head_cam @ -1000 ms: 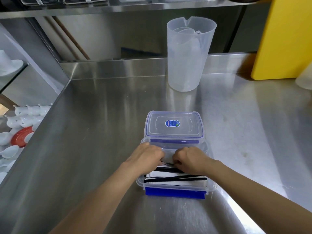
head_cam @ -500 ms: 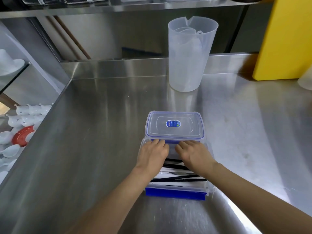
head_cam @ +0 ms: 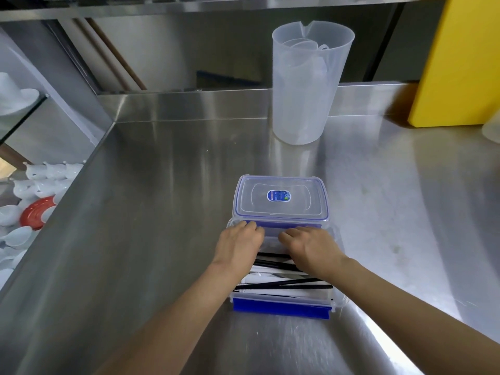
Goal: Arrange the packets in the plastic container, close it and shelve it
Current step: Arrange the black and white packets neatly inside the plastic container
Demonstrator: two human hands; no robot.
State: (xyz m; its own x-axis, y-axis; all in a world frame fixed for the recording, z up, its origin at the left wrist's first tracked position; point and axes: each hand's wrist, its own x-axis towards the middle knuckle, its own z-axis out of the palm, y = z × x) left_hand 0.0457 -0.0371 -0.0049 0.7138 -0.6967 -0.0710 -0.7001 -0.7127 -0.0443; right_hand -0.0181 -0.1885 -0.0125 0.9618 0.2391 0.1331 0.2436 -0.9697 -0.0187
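Note:
A clear plastic container (head_cam: 339, 298) with a blue front clip (head_cam: 281, 311) stands open on the steel counter, near me. Black-and-white packets (head_cam: 273, 281) lie flat inside it, partly hidden by my hands. Its clear lid (head_cam: 281, 211), with a blue seal and a blue sticker, lies just behind the container. My left hand (head_cam: 238, 247) and my right hand (head_cam: 311, 247) reach over the packets to the container's far rim. Their fingertips curl onto the lid's near edge.
A tall translucent jug (head_cam: 305, 85) with smaller cups inside stands at the back of the counter (head_cam: 162, 212). A yellow board (head_cam: 460, 63) leans at the back right. White crockery (head_cam: 46, 177) and a red dish (head_cam: 38, 212) sit below the counter's left edge. A steel shelf (head_cam: 189, 6) runs overhead.
Both hands have left the packets and slid forward across the container to the lid's near edge. The container and the lid have stayed where they were.

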